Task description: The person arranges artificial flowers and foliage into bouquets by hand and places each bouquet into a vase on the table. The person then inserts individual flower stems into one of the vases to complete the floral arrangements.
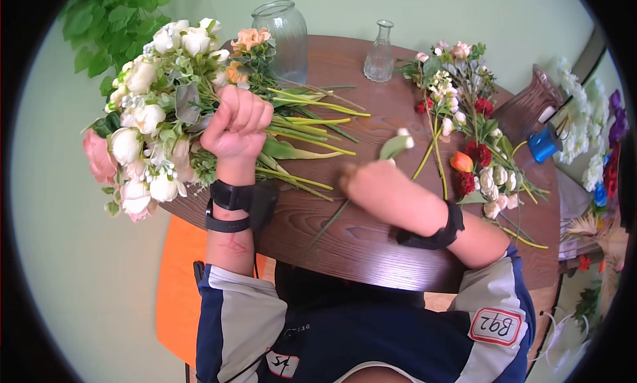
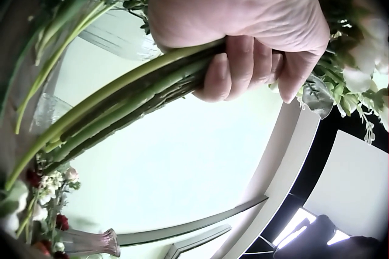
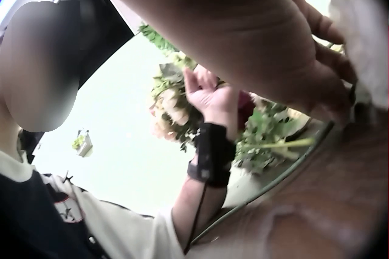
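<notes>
My left hand (image 1: 237, 124) grips a big bouquet (image 1: 142, 117) of white and pink flowers by its stems. The blooms spread to the left, and the bare green stems (image 2: 121, 95) stick out on the other side of the fist. Over the middle of the table, my right hand (image 1: 381, 187) pinches a single white flower (image 1: 406, 139) with a broad green leaf. Its bloom shows beyond the hand, and its thin stem (image 3: 255, 189) runs out from the fingers toward the near table edge. The right fingertips are mostly hidden in the head view.
Peach flowers (image 1: 251, 39) with green stems lie beside the bouquet. A large glass jar (image 1: 282, 44) and a small glass vase (image 1: 379, 54) stand at the back. To the right lie red, white and orange flowers (image 1: 481, 154), a pinkish vase (image 1: 527, 104) and a blue spool (image 1: 543, 144).
</notes>
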`<action>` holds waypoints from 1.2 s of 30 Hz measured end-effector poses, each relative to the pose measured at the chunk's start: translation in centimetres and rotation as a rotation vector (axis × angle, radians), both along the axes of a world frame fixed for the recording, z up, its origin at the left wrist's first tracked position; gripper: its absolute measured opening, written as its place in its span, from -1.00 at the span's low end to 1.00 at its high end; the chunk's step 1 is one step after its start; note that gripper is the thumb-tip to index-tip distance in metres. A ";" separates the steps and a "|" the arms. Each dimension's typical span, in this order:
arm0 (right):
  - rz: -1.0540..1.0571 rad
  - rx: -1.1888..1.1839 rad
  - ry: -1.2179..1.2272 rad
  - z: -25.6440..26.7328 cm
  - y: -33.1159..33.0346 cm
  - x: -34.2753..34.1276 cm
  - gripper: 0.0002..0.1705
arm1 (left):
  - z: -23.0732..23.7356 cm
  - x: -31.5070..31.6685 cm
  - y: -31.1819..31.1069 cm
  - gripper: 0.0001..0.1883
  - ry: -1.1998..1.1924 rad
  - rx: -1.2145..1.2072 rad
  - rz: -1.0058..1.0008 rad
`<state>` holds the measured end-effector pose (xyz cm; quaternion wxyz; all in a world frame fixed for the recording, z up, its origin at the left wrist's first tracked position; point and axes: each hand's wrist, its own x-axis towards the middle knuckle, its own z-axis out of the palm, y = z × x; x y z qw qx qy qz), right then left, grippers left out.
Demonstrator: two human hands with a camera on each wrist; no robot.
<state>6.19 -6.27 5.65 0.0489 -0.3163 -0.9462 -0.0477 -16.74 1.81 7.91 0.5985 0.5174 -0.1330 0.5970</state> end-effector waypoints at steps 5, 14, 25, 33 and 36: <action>-0.207 0.037 0.075 -1.4 5.8 3.9 -0.89 | 0.9 -0.5 -0.6 -0.60 0.006 0.039 0.112; -0.344 -0.141 0.701 1.6 6.4 3.5 -0.73 | -0.2 1.5 -0.5 -0.64 0.149 0.083 -0.159; 0.090 -0.821 0.767 2.8 1.1 -0.7 -0.51 | 0.8 4.1 -5.1 -0.64 0.200 0.013 0.069; 0.030 -0.784 0.906 -1.9 2.6 -1.3 -0.83 | 0.6 3.4 -5.3 -0.65 0.209 0.001 0.111; 0.059 -0.571 0.800 -0.5 3.1 0.7 -0.85 | -0.2 3.2 -5.5 -0.65 0.218 -0.020 0.120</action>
